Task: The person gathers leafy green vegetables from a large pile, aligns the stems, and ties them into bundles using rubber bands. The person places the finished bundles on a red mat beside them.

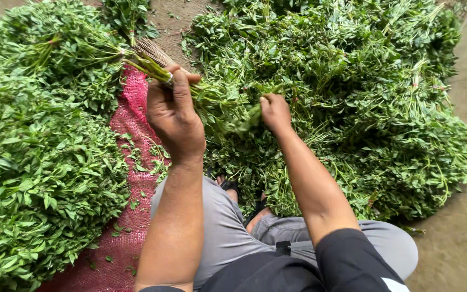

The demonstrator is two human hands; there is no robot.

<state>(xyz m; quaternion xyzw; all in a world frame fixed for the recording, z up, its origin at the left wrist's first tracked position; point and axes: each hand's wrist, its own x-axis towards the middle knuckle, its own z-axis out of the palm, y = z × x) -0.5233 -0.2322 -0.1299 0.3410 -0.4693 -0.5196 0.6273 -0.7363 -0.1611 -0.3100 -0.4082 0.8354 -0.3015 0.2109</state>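
Left hand [175,116] fisted around herb bundle [152,62], stems pointing up-left, leaves trailing right; right hand [275,112] pinching sprig [249,116], fingertips buried in greens, I note.

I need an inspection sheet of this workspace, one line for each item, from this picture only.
Surface: red mesh sheet on bare ground.
Job's things: bunch of leafy stems in the left hand; right hand in the loose greens.
Clutter: bundled greens pile at left; loose leaves on the mesh.
Grip: left closed around the stems; right pinching green sprigs.
Cables: nothing seen.
Surroundings: person's grey trousers, sandalled foot.
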